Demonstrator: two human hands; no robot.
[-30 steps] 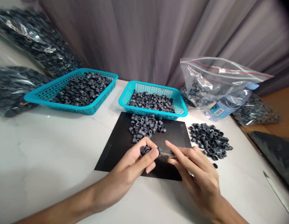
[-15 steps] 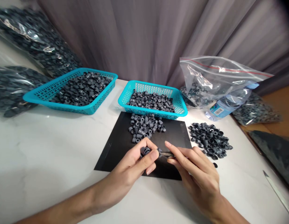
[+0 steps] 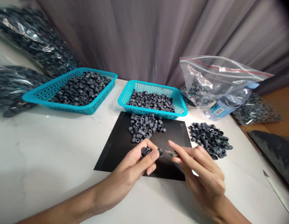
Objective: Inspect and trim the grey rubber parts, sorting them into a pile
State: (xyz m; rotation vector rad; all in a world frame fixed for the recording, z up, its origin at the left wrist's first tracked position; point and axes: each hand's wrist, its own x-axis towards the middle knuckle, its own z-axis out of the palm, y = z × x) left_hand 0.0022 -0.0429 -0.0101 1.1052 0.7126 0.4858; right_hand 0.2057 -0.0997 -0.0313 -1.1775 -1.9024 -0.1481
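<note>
My left hand (image 3: 137, 163) is closed around several small dark grey rings (image 3: 146, 151). One more grey ring (image 3: 160, 152) sticks out past its thumb and fingertips, over the black mat (image 3: 111, 155). My right hand (image 3: 200, 169) grips slim metal tweezers (image 3: 171, 153); much of the tool is hidden by the fingers. The tips point left at the pinched ring, with a small gap between. Beyond my left hand, a heap of grey rings (image 3: 146, 126) lies on the mat. Another pile of dark parts (image 3: 209, 138) is right of the mat.
Two blue baskets (image 3: 88, 109) (image 3: 156, 114) hold grey parts. Full plastic bags (image 3: 39, 40) stand at left. At right are a zip bag (image 3: 205, 77), a water bottle (image 3: 225, 105) and a pointed metal tool (image 3: 273, 186) on the white table (image 3: 65, 149).
My right hand has drawn back slightly to the right, taking the tweezers' tips off the ring. My left hand stays nearly still, with the rings in it.
</note>
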